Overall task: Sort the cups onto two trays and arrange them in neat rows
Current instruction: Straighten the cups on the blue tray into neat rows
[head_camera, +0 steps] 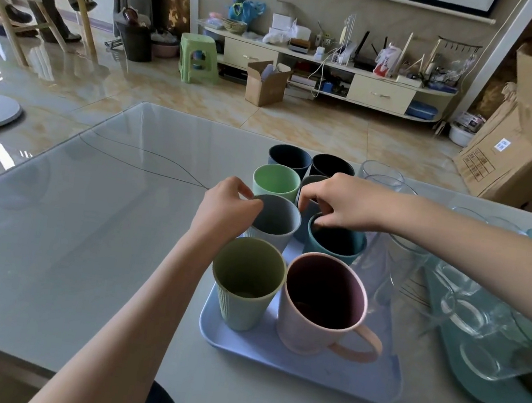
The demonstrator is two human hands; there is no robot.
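Note:
A lavender tray [303,367] holds coloured cups in two columns: an olive ribbed cup [246,284], a pink mug [322,305], a grey cup [275,223], a teal cup [337,242], a green cup [276,179], and two dark cups [289,158] at the far end. My left hand [227,208] pinches the grey cup's left rim. My right hand [340,199] grips the teal cup's far rim with its fingertips. A teal tray [484,392] at the right carries several clear glasses [461,310].
Two tall clear glasses [381,176] stand behind the coloured cups. The glass-topped table [85,210] spreads to the left. Beyond its far edge are a tiled floor, a cardboard box [520,158] at right and a cluttered TV cabinet [327,70].

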